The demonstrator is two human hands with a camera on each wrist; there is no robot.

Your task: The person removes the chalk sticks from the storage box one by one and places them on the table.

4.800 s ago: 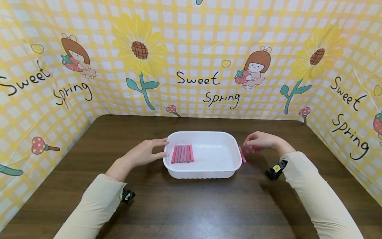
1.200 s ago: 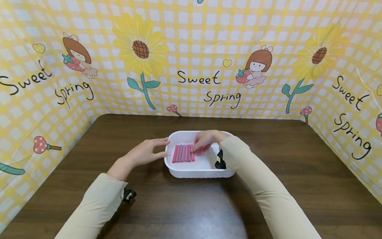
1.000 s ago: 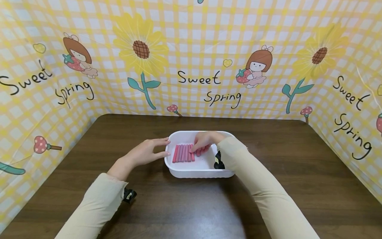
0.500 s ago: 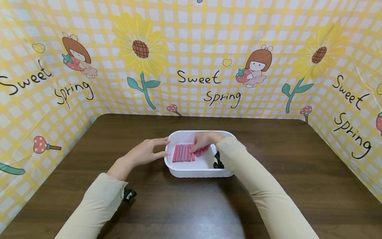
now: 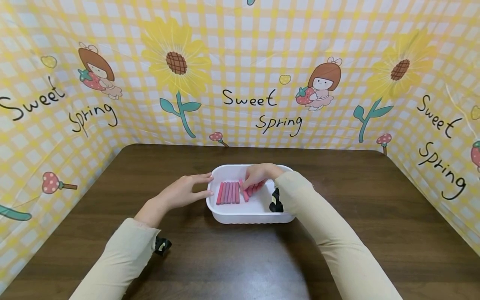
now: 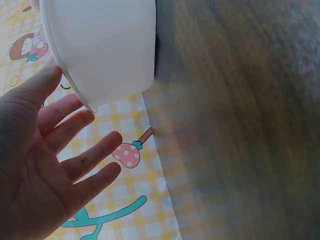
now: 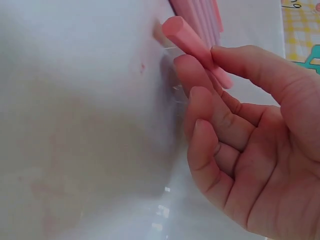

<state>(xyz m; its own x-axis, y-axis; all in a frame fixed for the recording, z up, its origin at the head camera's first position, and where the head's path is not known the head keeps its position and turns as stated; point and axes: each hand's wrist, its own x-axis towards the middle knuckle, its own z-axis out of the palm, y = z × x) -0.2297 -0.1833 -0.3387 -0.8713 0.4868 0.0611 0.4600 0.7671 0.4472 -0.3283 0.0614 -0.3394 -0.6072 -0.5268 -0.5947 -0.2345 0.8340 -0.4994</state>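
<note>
A white plastic tray (image 5: 251,218) stands mid-table with a row of pink and mauve chalk sticks (image 5: 228,193) lying side by side at its left end. Inside it, my right hand (image 5: 258,174) pinches a pink chalk stick (image 7: 192,42) between thumb and fingertips. That stick is tilted and a little right of the row, whose ends (image 7: 197,15) show behind it in the right wrist view. My left hand (image 5: 183,192) rests at the tray's left rim, thumb and fingers spread and mostly straight, fingertips at the edge (image 6: 75,87).
The dark wooden table (image 5: 225,266) spreads around the tray. A yellow checked cloth (image 5: 247,50) with printed flowers hangs at the back and both sides. A black wrist camera (image 5: 276,202) on the right sleeve overlaps the tray's right part.
My right hand has gone from the table right of the tray to inside it. In the last half second the row's rightmost chalk stick has come away rightward and tilted. My left hand stays put.
</note>
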